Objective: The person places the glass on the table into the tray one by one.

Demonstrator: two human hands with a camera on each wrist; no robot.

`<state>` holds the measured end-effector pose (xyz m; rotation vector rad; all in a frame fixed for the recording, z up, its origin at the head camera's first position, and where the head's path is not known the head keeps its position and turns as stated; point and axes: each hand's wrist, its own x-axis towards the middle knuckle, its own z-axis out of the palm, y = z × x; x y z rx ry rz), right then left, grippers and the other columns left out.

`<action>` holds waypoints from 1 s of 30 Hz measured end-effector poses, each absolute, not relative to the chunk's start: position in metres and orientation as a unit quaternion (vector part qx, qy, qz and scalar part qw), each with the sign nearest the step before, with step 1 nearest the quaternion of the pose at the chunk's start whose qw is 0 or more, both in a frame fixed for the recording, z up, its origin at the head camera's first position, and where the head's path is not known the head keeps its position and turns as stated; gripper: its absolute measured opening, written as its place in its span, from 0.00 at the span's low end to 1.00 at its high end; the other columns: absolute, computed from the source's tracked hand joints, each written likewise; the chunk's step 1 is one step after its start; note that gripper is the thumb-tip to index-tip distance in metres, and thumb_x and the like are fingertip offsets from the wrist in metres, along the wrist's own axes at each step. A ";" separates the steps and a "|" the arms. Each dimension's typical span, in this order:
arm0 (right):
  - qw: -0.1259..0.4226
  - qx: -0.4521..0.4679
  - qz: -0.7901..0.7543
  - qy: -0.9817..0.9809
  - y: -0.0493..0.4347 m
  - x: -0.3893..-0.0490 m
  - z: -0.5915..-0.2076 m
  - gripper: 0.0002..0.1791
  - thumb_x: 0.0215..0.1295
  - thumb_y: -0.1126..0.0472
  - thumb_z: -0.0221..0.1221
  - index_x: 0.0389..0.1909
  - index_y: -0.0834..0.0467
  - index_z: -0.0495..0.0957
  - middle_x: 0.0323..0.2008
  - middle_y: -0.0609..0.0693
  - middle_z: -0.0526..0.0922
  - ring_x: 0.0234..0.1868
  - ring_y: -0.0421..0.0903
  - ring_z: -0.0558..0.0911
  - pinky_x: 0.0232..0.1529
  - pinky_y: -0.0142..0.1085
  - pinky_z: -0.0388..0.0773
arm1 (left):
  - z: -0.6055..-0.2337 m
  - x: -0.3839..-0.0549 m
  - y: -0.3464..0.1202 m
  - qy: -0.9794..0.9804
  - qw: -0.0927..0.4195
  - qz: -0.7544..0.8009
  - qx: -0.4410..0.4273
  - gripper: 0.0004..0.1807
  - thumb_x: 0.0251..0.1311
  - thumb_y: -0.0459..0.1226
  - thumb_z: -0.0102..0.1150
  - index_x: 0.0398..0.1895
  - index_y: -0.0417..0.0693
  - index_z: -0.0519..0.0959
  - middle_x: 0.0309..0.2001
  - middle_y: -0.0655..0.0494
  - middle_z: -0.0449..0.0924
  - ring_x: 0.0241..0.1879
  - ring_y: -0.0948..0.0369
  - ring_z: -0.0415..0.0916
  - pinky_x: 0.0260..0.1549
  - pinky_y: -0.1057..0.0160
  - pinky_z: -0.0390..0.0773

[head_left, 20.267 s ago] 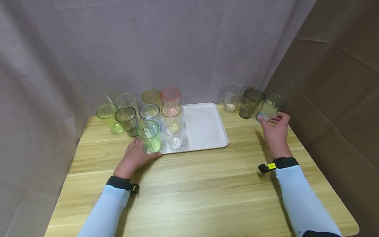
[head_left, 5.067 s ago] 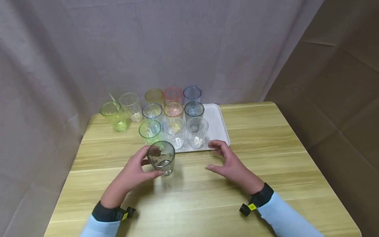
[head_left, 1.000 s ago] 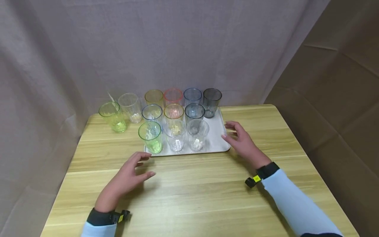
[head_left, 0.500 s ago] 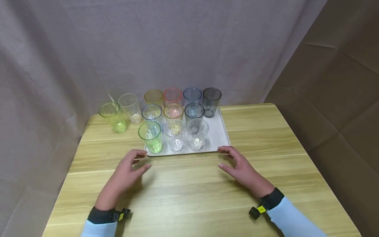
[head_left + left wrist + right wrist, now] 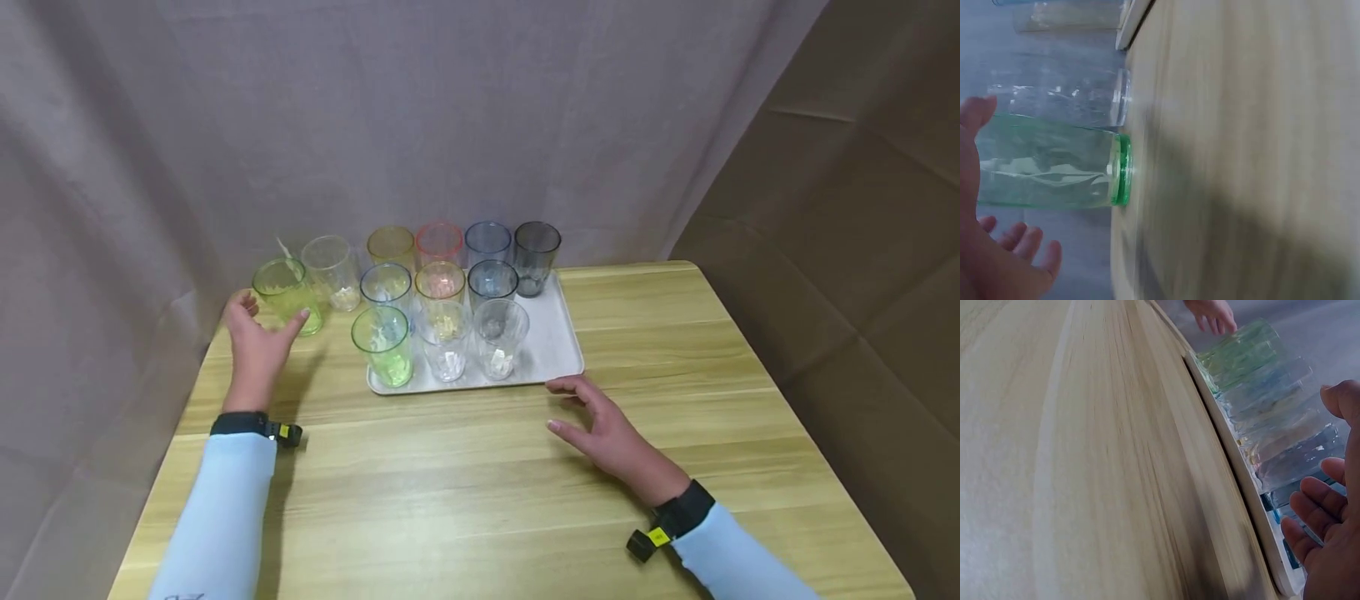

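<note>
My left hand (image 5: 257, 346) is spread beside a yellow-green glass (image 5: 294, 298) at the table's back left. In the left wrist view, thumb and fingers stand to either side of that upright glass (image 5: 1054, 165); no grip on it shows. A clear glass (image 5: 330, 265) stands just to its right. Past the front right corner of a white tray (image 5: 557, 342), my right hand (image 5: 611, 433) hovers with relaxed fingers, holding nothing. Upright on the tray are several tinted and clear glasses, among them a green one (image 5: 382, 350) at front left and a dark grey one (image 5: 537, 258) at back right.
The wooden table (image 5: 465, 483) extends in front of the tray and to its right. A grey curtain (image 5: 480, 117) hangs close behind the glasses. Brown cloth (image 5: 862, 250) borders the right side. Neighbouring glasses on the tray stand very close together.
Within the last half second my left hand moved back and left to the yellow-green glass; the right stayed nearly still. Over the longer span, the right-hand glasses and the dark grey one went onto the tray.
</note>
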<state>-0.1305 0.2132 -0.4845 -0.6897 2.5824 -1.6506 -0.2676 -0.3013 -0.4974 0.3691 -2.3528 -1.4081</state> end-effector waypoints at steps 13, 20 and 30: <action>-0.036 -0.237 -0.512 0.825 0.229 -0.136 -0.516 0.30 0.63 0.71 0.69 0.65 0.64 0.72 0.61 0.59 0.76 0.64 0.55 0.74 0.65 0.53 0.74 | -0.502 -0.289 -0.299 -0.817 0.192 -0.527 0.135 0.53 0.59 0.58 0.70 0.80 0.50 0.54 0.74 0.48 0.58 0.70 0.56 0.59 0.70 0.55 0.67; -0.033 -0.250 -0.518 0.817 0.230 -0.135 -0.517 0.30 0.66 0.68 0.69 0.66 0.68 0.71 0.61 0.66 0.75 0.64 0.55 0.74 0.65 0.54 0.74 | -0.506 -0.279 -0.300 -0.814 0.189 -0.533 0.131 0.50 0.58 0.57 0.72 0.75 0.46 0.58 0.72 0.48 0.60 0.69 0.56 0.60 0.67 0.55 0.72; -0.036 -0.228 -0.507 0.831 0.234 -0.134 -0.515 0.30 0.64 0.70 0.70 0.66 0.63 0.72 0.61 0.54 0.76 0.64 0.54 0.74 0.65 0.53 0.74 | -0.485 -0.209 -0.287 -0.832 0.146 -0.528 0.086 0.46 0.60 0.46 0.75 0.75 0.42 0.60 0.67 0.47 0.67 0.67 0.54 0.64 0.66 0.49 0.73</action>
